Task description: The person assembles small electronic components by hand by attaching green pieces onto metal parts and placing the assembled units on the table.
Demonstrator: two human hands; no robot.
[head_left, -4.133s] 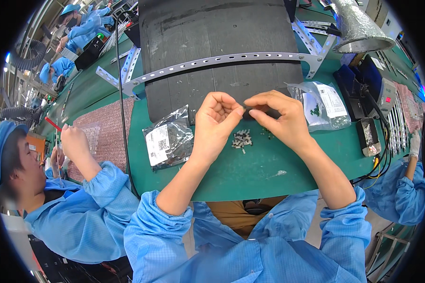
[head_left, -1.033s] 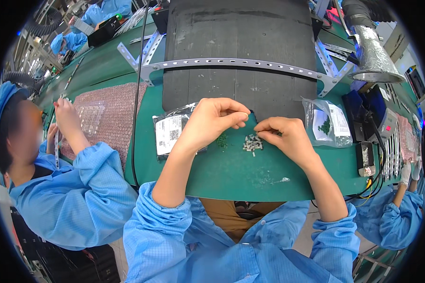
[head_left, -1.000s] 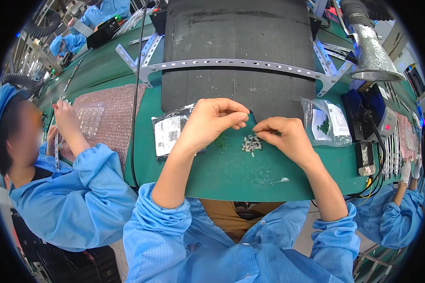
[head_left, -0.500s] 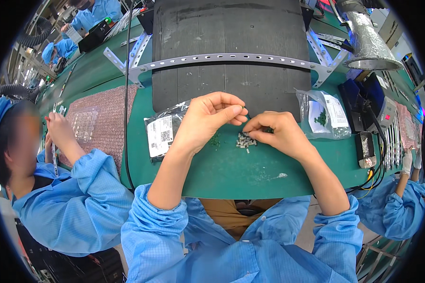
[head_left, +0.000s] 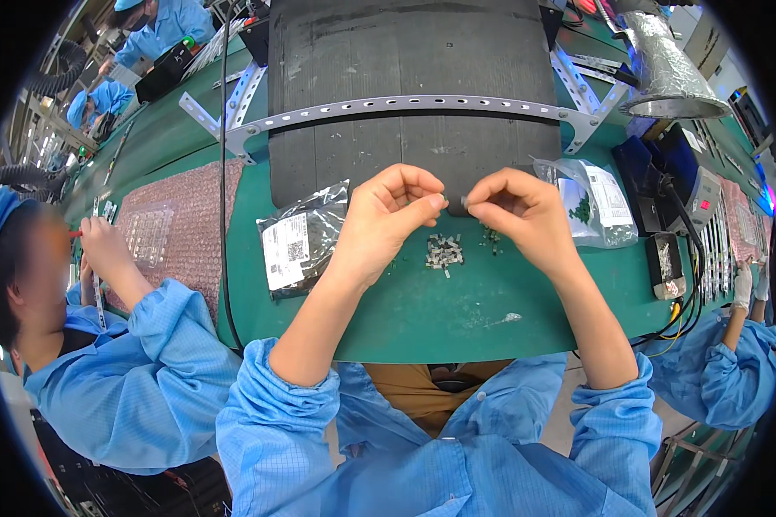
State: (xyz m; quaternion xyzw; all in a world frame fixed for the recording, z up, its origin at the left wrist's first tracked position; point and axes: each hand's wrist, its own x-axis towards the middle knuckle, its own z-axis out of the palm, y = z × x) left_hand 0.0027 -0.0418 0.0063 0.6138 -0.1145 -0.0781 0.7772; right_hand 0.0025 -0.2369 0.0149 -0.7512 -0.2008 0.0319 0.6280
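Observation:
My left hand (head_left: 379, 220) is raised over the green table, thumb and forefinger pinched together. What sits at its fingertips is too small to make out. Facing it, my right hand (head_left: 526, 215) pinches a small pale piece (head_left: 465, 202). A narrow gap separates the two hands' fingertips. Below them on the table lies a loose pile of tiny silver-white rectangular parts (head_left: 444, 252). A few small dark parts (head_left: 491, 240) are scattered under my right hand. My left hand mostly hides some green bits beside the pile.
A dark labelled bag (head_left: 286, 250) lies left of my hands; a clear bag (head_left: 608, 207) with green pieces lies right. Ahead, a slotted metal bar (head_left: 422, 104) crosses a black belt (head_left: 362, 164). A small box (head_left: 666, 267) stands right. Co-workers sit on both sides.
My right hand has lifted from the pile of silver-white parts and now holds a small pale piece near my left fingertips. The left hand stays pinched in nearly the same place.

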